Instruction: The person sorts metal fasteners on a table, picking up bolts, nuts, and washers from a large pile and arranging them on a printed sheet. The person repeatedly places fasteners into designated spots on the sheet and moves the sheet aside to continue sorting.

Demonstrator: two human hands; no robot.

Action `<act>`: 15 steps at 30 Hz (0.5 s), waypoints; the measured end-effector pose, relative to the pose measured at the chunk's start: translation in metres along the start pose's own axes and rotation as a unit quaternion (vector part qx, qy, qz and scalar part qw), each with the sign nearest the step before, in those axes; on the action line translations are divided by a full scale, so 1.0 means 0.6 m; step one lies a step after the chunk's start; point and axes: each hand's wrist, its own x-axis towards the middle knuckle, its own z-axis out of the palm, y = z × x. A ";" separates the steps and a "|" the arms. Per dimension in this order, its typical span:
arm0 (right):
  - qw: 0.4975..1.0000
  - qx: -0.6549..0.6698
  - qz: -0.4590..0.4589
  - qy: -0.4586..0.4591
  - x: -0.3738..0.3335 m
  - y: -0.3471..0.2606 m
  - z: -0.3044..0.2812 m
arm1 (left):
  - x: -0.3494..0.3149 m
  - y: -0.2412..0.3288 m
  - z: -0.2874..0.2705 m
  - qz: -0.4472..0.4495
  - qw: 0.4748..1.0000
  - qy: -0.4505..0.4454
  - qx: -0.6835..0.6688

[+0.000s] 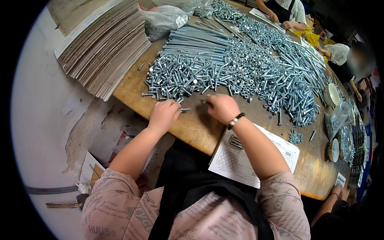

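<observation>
My left hand (163,116) is at the near edge of a heap of silvery bolts (182,74), its fingers curled down against the wooden table. A bolt (185,109) pokes out beside its fingertips. To the right, my right hand (224,108) is closed in a pinch just above the tabletop. A small metallic bit shows at those fingertips, too little of it to name. Under my right forearm lies a printed sheet (244,168) with several bolts (236,141) resting on it.
Loose nuts (246,72) and long rods (196,42) spread across the table (192,134). Stacked cardboard (104,52) and a plastic bag (164,20) border the left. Bowls (331,95) and small screws (295,137) are at right. Other people work at the far and right sides.
</observation>
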 end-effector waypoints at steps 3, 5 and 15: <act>0.991 0.108 0.067 0.033 -0.048 0.025 -0.056 | 0.009 0.034 -0.019 0.003 0.997 -0.020 -0.074; 0.977 0.180 0.115 0.020 -0.085 0.035 -0.094 | 0.022 0.061 -0.021 0.026 0.990 -0.037 -0.135; 0.998 0.032 -0.050 -0.024 -0.255 0.087 -0.157 | 0.054 0.290 0.071 0.284 0.925 -0.108 -0.226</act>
